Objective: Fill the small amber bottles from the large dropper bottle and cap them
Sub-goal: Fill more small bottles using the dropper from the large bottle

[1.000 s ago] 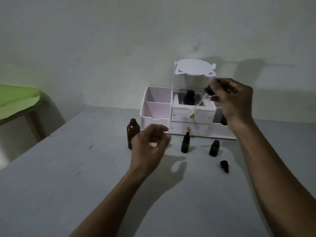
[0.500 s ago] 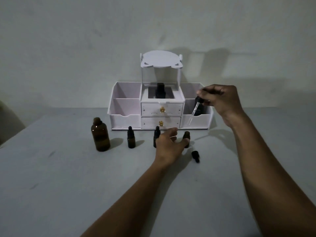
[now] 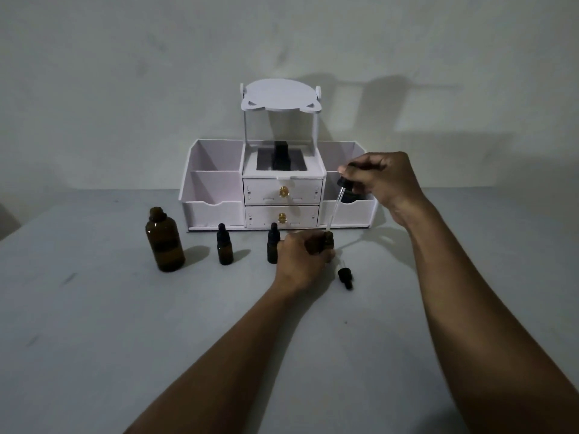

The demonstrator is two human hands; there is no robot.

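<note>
One small open bottle (image 3: 328, 242) stands on the desk (image 3: 94, 324), and the left hand (image 3: 302, 256) is wrapped round it. It looks like glass, so I think it is light, smooth and easy to tip. Holding it low round its body should keep it steady.

Just above it, the right hand (image 3: 380, 183) pinches the black top of the dropper (image 3: 334, 211). The thin clear tube points down to the bottle's mouth. I cannot tell if the tip is inside. That tube looks easy to break, so the soft top is the best place to hold it, and a gentle squeeze is likely enough.

Just right of the left hand lies a loose cap (image 3: 345, 276). Just left of that hand stands a capped bottle (image 3: 273, 244), then a second capped bottle (image 3: 225, 244). Farther left is the big bottle (image 3: 164, 239), with no top on.

Behind both hands sits a white box with drawers (image 3: 279, 195), against a plain wall (image 3: 125, 73). The desk is grey and flat, and the room is dim.
</note>
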